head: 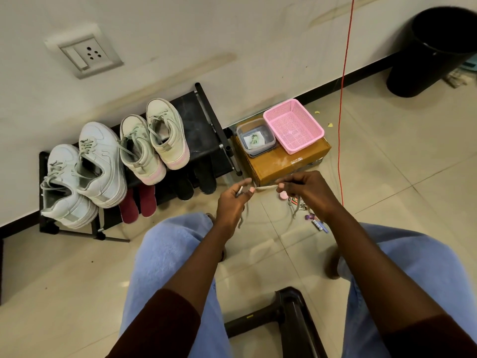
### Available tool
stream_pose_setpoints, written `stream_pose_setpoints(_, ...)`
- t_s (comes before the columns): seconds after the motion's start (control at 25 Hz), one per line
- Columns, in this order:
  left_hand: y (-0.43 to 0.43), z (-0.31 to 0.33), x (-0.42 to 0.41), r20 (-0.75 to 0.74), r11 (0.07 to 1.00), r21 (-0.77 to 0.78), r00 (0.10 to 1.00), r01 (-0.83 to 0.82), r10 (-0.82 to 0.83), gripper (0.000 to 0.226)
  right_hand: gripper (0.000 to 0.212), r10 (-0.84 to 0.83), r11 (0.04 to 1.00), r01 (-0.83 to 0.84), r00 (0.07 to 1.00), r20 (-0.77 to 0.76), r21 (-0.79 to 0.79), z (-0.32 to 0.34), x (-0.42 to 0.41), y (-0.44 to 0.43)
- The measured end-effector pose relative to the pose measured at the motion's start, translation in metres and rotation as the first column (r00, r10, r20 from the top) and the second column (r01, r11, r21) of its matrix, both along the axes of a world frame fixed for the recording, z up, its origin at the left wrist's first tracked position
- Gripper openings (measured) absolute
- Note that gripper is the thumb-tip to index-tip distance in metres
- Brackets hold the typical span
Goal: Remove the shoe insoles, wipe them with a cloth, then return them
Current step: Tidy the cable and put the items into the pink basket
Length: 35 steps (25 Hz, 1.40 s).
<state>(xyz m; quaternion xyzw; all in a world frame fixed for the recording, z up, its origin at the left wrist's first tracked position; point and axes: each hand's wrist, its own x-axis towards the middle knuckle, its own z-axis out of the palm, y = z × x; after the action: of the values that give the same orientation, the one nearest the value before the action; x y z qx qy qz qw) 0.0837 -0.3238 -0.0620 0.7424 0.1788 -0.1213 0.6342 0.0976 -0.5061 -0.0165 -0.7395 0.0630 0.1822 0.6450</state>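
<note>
Both forearms reach forward over the knees, hands level and apart above the tiled floor. The left hand (232, 202) and the right hand (308, 192) are each curled, thumb and forefinger pinching a pale shoelace (267, 187). The shoelace is drawn taut and almost level between them, and its loose ends hang below each hand.

To the left, against the wall, stands a black shoe rack (204, 125). On its top shelf sit the white sneakers (100, 161) and, just to their right, the cream high-tops (167, 133) with pink soles. All four shoes stand upright side by side, long axes running from the person to the wall, toes to the wall and heels toward the person. Their openings face up, but I cannot tell if insoles lie inside.

Touching the rack's right end is a cardboard box (281, 164). It carries a pink basket (293, 125) and, just beside that, a clear container (271, 144) holding a white piece (254, 139) marked green.
</note>
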Motion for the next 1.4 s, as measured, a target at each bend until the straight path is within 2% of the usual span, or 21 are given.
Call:
stream_pose_setpoints(0.08,-0.004,0.006,-0.001,0.054,0.995,-0.061,0.996,0.08,-0.077,0.029,0.014,0.087,0.995,-0.085,0.995,0.04,-0.053,0.001,-0.001,0.006)
stream_pose_setpoints(0.16,-0.009,0.008,-0.002,0.079,0.986,-0.062,0.985,0.157,-0.152,0.021,0.013,0.146,0.985,-0.139,0.987,0.071,-0.097,0.002,-0.002,0.012)
stream_pose_setpoints(0.32,-0.01,0.008,-0.006,0.058,0.974,-0.08,0.976,0.213,-0.208,0.017,0.007,0.113,0.99,-0.106,0.991,0.075,-0.093,-0.002,-0.002,0.018)
stream_pose_setpoints(0.48,-0.008,0.014,-0.004,0.043,0.983,-0.007,0.982,0.182,-0.182,0.017,0.007,0.084,0.993,-0.078,0.994,0.067,-0.087,0.003,-0.004,0.017)
stream_pose_setpoints(0.68,0.001,0.02,0.007,0.02,0.997,0.054,0.998,0.064,-0.065,0.011,0.012,0.009,0.997,-0.007,1.0,0.028,-0.074,0.019,0.004,0.005)
stream_pose_setpoints(0.92,0.008,0.019,0.013,-0.038,0.985,0.108,0.989,-0.136,0.141,0.023,0.011,-0.01,0.994,0.016,0.998,0.062,-0.108,0.036,0.013,-0.012)
stream_pose_setpoints(1.04,0.002,0.023,0.006,-0.025,0.989,0.087,0.993,-0.115,0.118,0.025,0.011,0.037,0.992,-0.028,0.997,0.069,-0.126,0.04,0.013,-0.007)
stream_pose_setpoints(1.24,-0.024,0.041,-0.01,0.063,0.995,-0.086,0.997,0.043,-0.037,0.022,0.011,0.143,0.975,-0.124,0.985,0.095,-0.184,0.042,0.009,0.015)
stream_pose_setpoints(1.4,-0.029,0.042,-0.013,0.076,0.996,-0.086,0.997,0.002,0.005,0.009,0.01,0.137,0.974,-0.115,0.985,0.103,-0.194,0.045,0.007,0.017)
